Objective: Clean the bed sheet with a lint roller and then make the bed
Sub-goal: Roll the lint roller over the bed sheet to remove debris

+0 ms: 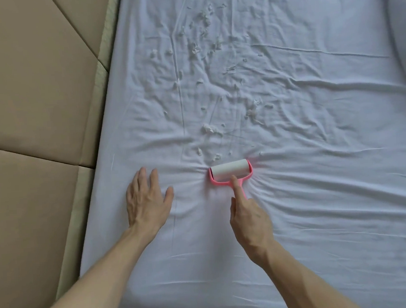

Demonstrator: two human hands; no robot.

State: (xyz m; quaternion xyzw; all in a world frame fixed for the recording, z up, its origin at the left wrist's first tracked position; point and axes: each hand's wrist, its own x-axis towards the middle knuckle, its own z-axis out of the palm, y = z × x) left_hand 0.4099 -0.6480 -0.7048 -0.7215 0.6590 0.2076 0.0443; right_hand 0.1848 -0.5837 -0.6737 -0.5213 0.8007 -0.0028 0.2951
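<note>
1. Our right hand [248,220] grips the handle of the pink plastic lint roller [230,173]. The forefinger lies straight along the handle up to the frame, and the other fingers are curled round the handle beneath it.
2. Our left hand [145,202] lies flat on the wrinkled white cloth bed sheet [321,193]. Its fingers are straight and slightly apart, holding nothing, well to the left of the roller.
3. The roller's white paper drum rests on the sheet just beyond the right forefingertip, and creases fan out around it.
4. White scraps of lint [209,129] lie scattered beyond the drum. The nearest are just past it and the farthest are well beyond both sets of fingertips.
5. We judge the rolling to be at an early stage, with most of the scraps yet to be gathered.
6. To do it well, we should push away from us in straight, overlapping strokes with even, moderate pressure.
7. The left palm would serve better nearer the roller, pressing the cloth taut so it does not bunch ahead of the drum.
8. The larger clumps may need a second pass.
</note>
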